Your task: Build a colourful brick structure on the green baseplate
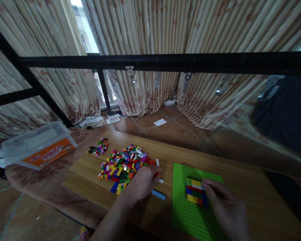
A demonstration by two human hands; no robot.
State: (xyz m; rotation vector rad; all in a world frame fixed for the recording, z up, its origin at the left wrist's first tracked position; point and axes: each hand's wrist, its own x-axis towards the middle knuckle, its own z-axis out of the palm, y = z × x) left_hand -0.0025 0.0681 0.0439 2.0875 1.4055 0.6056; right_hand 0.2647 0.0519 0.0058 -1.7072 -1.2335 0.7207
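Note:
A green baseplate [188, 214] lies on the wooden table [253, 190] with a small block of stacked bricks [194, 190] in yellow, red, green and blue on it. My right hand [224, 207] rests on the plate, fingertips touching the right side of that block. A heap of small coloured bricks [122, 164] lies to the left. My left hand [141, 184] is at the heap's right edge, fingers curled and pinching a small red brick [156, 174]. A light blue long brick [158, 194] and a white one [161, 180] lie beside that hand.
A smaller cluster of bricks [99, 147] sits at the table's far left. A clear plastic box with an orange label [40, 145] rests on a patterned cloth at left. A black metal rail [165, 62] and curtains stand behind. A dark bag [286, 113] is at right.

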